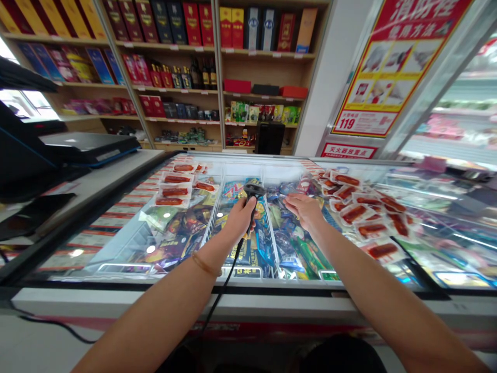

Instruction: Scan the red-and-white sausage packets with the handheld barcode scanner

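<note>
My left hand (241, 217) is wrapped round the handle of a black barcode scanner (254, 189), its head pointing away from me and its cord (222, 295) hanging toward my body. To the right, my right hand (305, 210) hovers over the glass with its fingers stretched out, and I see nothing in it. Vacuum-packed sausages (355, 212) lie in a loose heap on the glass just right of that hand. More packed sausages (173, 190) lie in a neater group on the left.
Under the glass of the chest freezer (128, 291), wire dividers separate bags of frozen food (182, 228). A weighing scale (89, 146) stands on the left counter. Shelves of boxed bottles (169, 23) line the back; a fire-safety poster (399, 67) hangs at right.
</note>
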Demonstrator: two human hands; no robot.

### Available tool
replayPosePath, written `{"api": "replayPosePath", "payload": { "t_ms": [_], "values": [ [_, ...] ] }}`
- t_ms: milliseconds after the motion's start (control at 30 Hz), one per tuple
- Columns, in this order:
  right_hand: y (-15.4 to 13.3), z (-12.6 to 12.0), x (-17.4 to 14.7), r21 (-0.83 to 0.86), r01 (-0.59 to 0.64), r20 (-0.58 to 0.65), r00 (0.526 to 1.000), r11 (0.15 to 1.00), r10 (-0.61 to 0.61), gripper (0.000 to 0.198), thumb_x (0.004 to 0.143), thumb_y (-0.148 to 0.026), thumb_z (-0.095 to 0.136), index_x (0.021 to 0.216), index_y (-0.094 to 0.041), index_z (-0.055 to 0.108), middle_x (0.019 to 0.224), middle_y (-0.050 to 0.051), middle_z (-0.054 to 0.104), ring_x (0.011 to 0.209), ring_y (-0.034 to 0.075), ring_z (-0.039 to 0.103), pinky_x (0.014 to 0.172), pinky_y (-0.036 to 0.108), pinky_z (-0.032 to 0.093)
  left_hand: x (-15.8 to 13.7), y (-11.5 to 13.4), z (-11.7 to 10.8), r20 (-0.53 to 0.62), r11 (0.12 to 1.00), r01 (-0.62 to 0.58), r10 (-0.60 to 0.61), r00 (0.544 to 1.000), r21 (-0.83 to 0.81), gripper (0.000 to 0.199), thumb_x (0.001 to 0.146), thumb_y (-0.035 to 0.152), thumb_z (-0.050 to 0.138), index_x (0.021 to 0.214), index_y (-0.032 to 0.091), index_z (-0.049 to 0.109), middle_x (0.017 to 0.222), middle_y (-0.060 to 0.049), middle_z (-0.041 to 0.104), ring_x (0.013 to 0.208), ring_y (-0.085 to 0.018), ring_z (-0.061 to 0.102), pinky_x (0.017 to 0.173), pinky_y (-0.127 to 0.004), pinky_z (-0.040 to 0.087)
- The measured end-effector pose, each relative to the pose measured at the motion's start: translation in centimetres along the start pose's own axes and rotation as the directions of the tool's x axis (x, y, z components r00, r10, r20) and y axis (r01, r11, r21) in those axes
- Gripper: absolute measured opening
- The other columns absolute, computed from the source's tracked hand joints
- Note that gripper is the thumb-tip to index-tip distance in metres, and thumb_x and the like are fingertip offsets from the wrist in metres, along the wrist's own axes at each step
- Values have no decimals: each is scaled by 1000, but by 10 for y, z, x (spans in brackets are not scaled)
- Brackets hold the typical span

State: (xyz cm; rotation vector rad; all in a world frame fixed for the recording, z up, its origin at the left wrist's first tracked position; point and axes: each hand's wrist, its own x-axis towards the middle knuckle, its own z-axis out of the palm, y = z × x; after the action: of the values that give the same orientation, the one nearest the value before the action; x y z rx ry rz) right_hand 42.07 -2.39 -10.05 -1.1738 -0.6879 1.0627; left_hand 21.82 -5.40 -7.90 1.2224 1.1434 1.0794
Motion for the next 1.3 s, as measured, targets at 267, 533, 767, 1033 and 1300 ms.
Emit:
{"api": "replayPosePath", "payload": {
  "t_ms": [267,533,767,1033,1300],
  "values": [
    [-8,-3,-1,-201,-153,43,985,968,165,26,92,-28,60,70,-14,62,58,3,66,54,14,68,51,22,57,-1,2,2,-1,1000,6,-6,1000,-4,23,93,40,46,84,19,49,67,2,58,37,-7,47,35,-20,37],
    [0,1,-2,-285,-26,61,997,958,46,18,67,-3,78,61,-13,64,55,1,65,55,10,65,71,28,62,-2,2,2,-9,1000,7,-7,1000,-1,23,93,40,46,85,19,49,67,2,58,36,-7,47,34,-20,37],
    [2,-6,6,-163,-9,113,993,987,27,23,63,4,76,72,-14,66,58,-2,64,58,10,66,76,29,63,-2,3,1,-9,1000,9,-9,1000,-16,25,91,43,50,83,19,48,66,2,57,36,-7,47,34,-20,37],
    [-6,-13,12,-68,-176,137,973,982,184,30,65,9,69,78,-17,68,71,1,72,70,13,71,75,26,63,-1,0,1,2,1000,-2,2,1000,-16,31,88,50,54,85,19,50,66,2,60,36,-7,47,35,-20,37],
    [-12,-17,14,-96,-225,206,949,970,240,27,71,10,62,81,-14,70,75,5,74,72,13,71,74,22,61,-4,3,2,2,1000,-17,17,1000,5,27,89,45,52,83,19,50,64,3,57,37,-7,47,35,-20,36]
  ]
}}
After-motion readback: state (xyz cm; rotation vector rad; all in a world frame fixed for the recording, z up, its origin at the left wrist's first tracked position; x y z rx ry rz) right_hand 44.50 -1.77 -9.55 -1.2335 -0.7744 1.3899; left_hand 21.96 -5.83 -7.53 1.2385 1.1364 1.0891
